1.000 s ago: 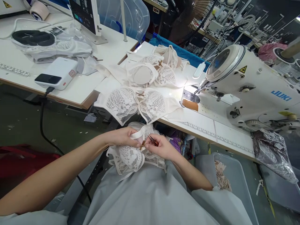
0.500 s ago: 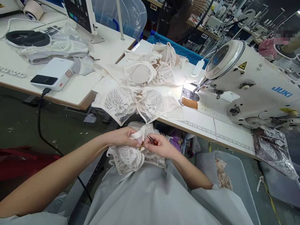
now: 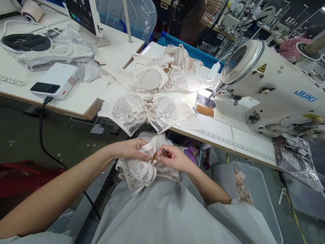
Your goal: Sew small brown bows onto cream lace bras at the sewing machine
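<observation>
A cream lace bra [image 3: 140,171] lies on my lap. My left hand [image 3: 132,149] is closed on its top band, pinching the fabric beside a small tan bow [image 3: 153,157] at the centre. My right hand [image 3: 175,158] is closed on thin metal snips [image 3: 165,152], whose tip points at the bow. The two hands almost touch over the bow. More lace bras lie on the table ahead: one spread flat [image 3: 146,112] at the near edge, others piled [image 3: 162,73] behind it.
A white JUKI sewing machine [image 3: 269,86] stands at the right with its lamp lit over the needle plate [image 3: 204,101]. A white box device [image 3: 54,81] with a black cable sits on the left table. A grey bin [image 3: 254,198] of cream pieces is by my right knee.
The hands hold the same grip on the bra and the snips. Only the view has drifted slightly; the bow has shifted a little between the fingers.
</observation>
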The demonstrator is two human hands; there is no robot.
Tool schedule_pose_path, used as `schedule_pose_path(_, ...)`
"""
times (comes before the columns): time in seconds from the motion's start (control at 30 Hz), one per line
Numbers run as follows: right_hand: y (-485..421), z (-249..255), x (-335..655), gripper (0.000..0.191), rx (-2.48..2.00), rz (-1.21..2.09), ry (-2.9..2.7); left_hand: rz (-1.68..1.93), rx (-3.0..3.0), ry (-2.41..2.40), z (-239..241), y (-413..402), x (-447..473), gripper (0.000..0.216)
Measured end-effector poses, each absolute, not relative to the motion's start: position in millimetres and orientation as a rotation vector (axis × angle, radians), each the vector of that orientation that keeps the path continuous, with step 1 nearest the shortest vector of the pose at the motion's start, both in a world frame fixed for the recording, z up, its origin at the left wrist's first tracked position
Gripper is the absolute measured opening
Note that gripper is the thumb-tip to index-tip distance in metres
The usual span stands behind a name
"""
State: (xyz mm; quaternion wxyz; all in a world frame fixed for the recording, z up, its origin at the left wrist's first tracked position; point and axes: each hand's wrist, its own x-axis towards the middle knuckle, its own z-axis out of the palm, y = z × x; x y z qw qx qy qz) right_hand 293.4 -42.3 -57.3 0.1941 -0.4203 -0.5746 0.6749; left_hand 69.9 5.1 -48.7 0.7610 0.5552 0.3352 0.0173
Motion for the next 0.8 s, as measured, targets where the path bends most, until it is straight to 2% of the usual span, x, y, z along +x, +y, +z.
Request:
schedule_pose_path(0.07,-42,-56,295,0.026,-1.192,1.786,-1.688,0.037,1.223,0.720,-47,6,70,0.038)
schedule_pose_path(0.17,-38,-54,299,0.018,-1.165,1.294,-1.866,0.026,1.256,0.689,-45,6,69,0.036)
schedule_pose_path(0.27,-27,-54,304,0.033,-1.029,0.910,-2.029,0.006,1.296,0.652,-43,8,69,0.033)
schedule_pose_path(0.37,-14,-58,306,0.049,-0.954,0.906,-2.163,-0.008,1.333,0.631,-41,8,68,0.031)
schedule_pose_path(0.47,-2,-65,305,0.051,-0.951,1.012,-2.258,-0.011,1.364,0.620,-39,8,69,0.031)
schedule_pose_path(0.67,6,-75,314,0.020,-1.196,1.077,-2.315,-0.038,1.418,0.615,-37,9,64,0.037)
schedule_pose_path(0.8,-8,-49,343,0.014,-1.374,0.948,-2.346,-0.066,1.497,0.732,-13,6,43,0.041)
